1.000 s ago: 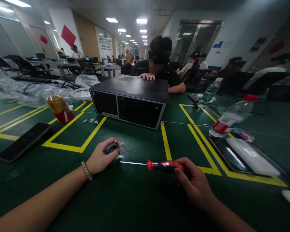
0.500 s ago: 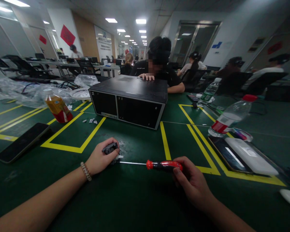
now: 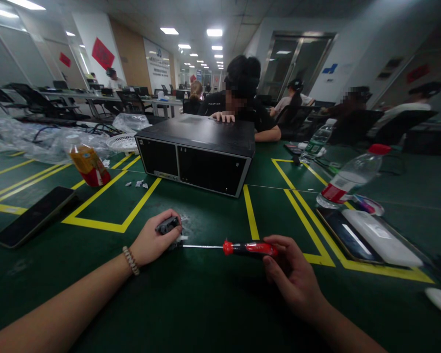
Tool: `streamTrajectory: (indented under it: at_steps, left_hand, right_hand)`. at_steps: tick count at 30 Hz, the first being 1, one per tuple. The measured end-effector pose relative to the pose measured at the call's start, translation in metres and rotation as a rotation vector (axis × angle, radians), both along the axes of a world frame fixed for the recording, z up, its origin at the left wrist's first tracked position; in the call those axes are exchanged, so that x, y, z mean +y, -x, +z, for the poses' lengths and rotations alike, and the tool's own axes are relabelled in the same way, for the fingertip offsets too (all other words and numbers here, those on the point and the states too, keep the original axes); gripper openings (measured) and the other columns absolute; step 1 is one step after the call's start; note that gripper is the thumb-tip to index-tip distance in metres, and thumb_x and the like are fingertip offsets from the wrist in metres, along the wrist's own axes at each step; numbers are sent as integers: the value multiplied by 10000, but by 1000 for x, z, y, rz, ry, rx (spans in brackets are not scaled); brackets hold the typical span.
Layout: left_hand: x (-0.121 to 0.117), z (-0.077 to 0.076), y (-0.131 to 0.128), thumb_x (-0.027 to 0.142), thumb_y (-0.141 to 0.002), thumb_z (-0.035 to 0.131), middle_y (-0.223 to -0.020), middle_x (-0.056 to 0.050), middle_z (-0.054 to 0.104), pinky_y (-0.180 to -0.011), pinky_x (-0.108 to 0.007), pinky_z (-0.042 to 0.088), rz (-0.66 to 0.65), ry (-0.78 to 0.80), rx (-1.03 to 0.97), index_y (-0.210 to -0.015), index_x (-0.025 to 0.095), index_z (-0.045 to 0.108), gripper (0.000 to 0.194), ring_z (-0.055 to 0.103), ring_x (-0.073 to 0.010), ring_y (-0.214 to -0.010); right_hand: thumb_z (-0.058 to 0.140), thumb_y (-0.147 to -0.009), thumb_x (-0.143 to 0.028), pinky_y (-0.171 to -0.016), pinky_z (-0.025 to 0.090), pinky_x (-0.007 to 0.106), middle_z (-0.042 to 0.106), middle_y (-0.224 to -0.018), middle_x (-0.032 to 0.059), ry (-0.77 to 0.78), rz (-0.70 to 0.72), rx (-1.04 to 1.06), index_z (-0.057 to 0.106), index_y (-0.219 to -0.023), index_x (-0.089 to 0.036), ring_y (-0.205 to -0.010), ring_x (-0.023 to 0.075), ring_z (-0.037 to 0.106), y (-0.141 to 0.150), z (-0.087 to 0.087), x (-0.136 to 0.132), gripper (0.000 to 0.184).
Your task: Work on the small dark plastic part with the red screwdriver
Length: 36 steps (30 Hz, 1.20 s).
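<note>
My left hand (image 3: 159,236) is closed around a small dark part (image 3: 168,225), pressing it down near the table; its kind is partly hidden by my fingers. A bit of white shows beside my thumb. In my right hand (image 3: 292,272) is the end of a red and black screwdriver (image 3: 250,248), held between thumb and fingers. The screwdriver lies level, its thin metal shaft pointing left. Its tip meets the dark part by my left fingers, though the exact contact point is hidden.
Beyond my hands stands a black computer case (image 3: 209,162), with a person's hand (image 3: 223,116) on top. Left are a drink bottle (image 3: 90,162) and a phone (image 3: 36,215). Right are a red-capped bottle (image 3: 353,176), a phone (image 3: 347,235) and a white device (image 3: 382,238) on the green table (image 3: 206,314).
The screwdriver's handle has turned a little about its length, and my right fingers have shifted slightly on it. My left hand and the dark part stay in place.
</note>
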State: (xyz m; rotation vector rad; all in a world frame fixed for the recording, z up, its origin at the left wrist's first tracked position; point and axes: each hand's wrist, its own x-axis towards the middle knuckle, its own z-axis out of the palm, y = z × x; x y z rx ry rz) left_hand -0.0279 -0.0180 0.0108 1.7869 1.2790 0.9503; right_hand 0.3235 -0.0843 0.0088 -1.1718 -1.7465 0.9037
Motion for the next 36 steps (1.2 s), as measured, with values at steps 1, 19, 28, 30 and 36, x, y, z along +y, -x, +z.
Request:
streamTrajectory:
  at_steps: [1, 19, 28, 30, 36]
  left_hand:
    - [0, 0, 0, 283, -883, 620, -841, -10, 620, -659, -304, 483, 0, 2, 1, -939, 189, 609, 110, 593, -176, -724]
    - [-1, 3, 0, 281, -891, 613, -843, -15, 638, -664, -303, 491, -2, -12, 18, -939, 191, 619, 102, 610, -180, -729]
    - [-1, 4, -1, 285, -893, 610, -838, -12, 638, -665, -296, 493, -1, -31, 31, -933, 191, 621, 102, 606, -177, -729]
    - [-1, 4, 0, 289, -894, 617, -844, -15, 648, -665, -297, 498, -3, -25, 42, -937, 194, 624, 104, 614, -178, -728]
    - [-1, 3, 1, 304, -903, 621, -875, -29, 664, -675, -306, 511, -18, -14, 53, -954, 196, 627, 119, 631, -188, -751]
  right_hand:
    - [565, -1021, -294, -507, 552, 277, 662, -966, 50, -5, 8, -8, 480, -1297, -272, -606, 156, 633, 0, 1, 0, 289]
    - [563, -1020, -472, -460, 490, 273, 657, -662, -5, 111, 11, -74, 653, -1069, -212, -519, 169, 623, -3, 4, 3, 280]
    - [553, -1017, -504, -459, 486, 274, 652, -666, -4, 71, -14, -98, 662, -1085, -206, -510, 165, 607, -3, 3, 5, 325]
    - [601, -1001, -450, -488, 527, 287, 692, -804, 30, 70, -44, -75, 601, -1222, -220, -575, 179, 640, -1, 2, 5, 319]
    - [632, -963, -284, -613, 588, 348, 699, -1061, 92, -5, -4, -84, 517, -1350, -269, -746, 227, 695, 0, 4, 0, 404]
